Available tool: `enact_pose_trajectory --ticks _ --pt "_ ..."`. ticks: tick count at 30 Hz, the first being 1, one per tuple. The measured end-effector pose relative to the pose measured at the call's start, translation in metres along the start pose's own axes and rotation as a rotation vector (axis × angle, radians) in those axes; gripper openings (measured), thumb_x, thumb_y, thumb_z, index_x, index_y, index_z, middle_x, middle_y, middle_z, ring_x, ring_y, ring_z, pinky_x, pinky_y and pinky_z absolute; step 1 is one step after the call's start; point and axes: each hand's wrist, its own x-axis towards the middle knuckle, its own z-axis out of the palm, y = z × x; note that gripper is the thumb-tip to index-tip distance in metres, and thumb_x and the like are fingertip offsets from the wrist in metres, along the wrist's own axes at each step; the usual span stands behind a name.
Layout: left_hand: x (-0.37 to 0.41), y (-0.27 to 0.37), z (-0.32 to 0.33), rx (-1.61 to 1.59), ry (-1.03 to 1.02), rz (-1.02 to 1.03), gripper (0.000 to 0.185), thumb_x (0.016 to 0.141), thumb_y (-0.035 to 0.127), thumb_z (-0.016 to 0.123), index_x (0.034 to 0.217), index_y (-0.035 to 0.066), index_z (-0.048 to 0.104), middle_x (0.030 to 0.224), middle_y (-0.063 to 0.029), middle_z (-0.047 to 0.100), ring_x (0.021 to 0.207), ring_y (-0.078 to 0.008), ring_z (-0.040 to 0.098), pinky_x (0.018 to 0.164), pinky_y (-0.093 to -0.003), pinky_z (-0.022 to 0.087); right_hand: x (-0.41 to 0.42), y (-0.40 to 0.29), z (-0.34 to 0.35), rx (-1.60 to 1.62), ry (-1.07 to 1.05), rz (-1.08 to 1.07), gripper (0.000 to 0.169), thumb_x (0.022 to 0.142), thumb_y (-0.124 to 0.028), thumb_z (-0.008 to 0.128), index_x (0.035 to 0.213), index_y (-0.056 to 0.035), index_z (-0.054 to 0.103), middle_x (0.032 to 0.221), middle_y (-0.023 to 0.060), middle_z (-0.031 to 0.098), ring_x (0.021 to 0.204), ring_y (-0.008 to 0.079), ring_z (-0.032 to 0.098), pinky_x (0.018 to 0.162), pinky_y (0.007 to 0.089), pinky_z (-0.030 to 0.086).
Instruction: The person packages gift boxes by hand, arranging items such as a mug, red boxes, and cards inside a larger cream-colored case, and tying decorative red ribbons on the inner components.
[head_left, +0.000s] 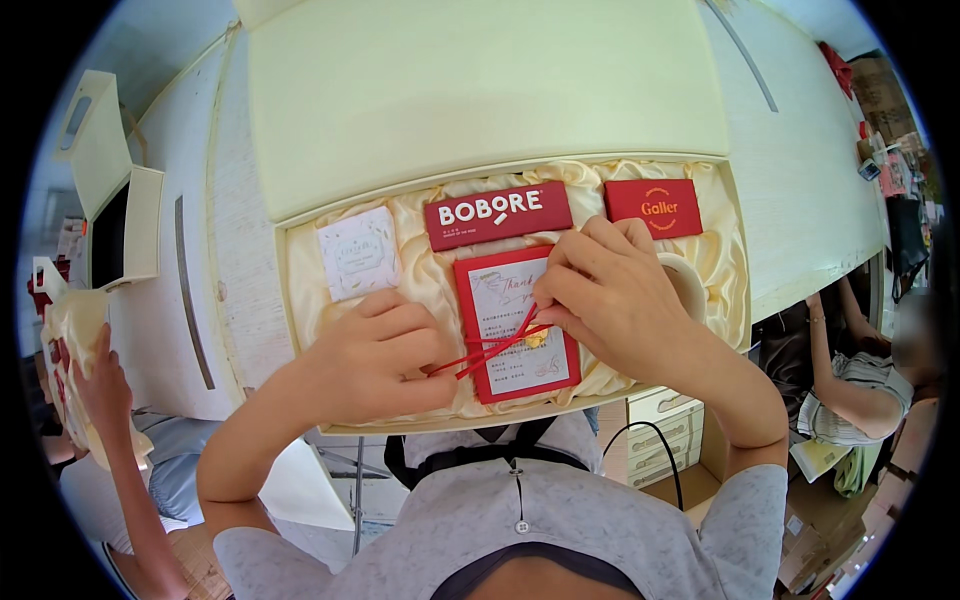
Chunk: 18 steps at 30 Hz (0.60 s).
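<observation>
A cream gift box lined with ruffled satin lies open before me. In its middle is a red flat packet with a white printed card on its face. Thin red cord crosses the card, with a gold round piece at the crossing. My left hand pinches the cord left of the packet. Over the card's upper right, my right hand pinches another length of it. Partly behind that hand is a pale round cup.
Along the box's back lie a white carton, a long dark red box and a smaller red box. The raised lid stands behind. One co-worker's hand holds satin at left; another person sits at right.
</observation>
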Motion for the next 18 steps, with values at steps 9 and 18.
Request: enact_pose_trajectory --ticks 9,18 --pt "0.006 0.006 0.012 0.143 0.051 -0.141 0.023 0.068 0.029 0.074 0.07 0.012 0.059 0.075 0.0008 0.05 0.073 -0.0171 0.051 0.064 -0.0311 0.039 -0.005 0.01 -0.034 0.172 0.197 0.067 0.018 0.073 -0.009 0.075 0.086 -0.0078 0.063 0.088 0.0035 0.056 0.086 0.0221 0.053 0.076 0.0353 0.04" --pt "0.008 0.018 0.003 0.118 0.046 -0.21 0.032 0.063 0.031 0.083 0.078 0.012 0.062 0.075 -0.0022 0.055 0.072 -0.0213 0.052 0.063 -0.0344 0.038 -0.036 0.018 -0.058 0.263 0.328 0.254 0.013 0.078 -0.002 0.07 0.088 -0.0023 0.063 0.089 0.0085 0.061 0.088 0.0253 0.057 0.078 0.0329 0.046"
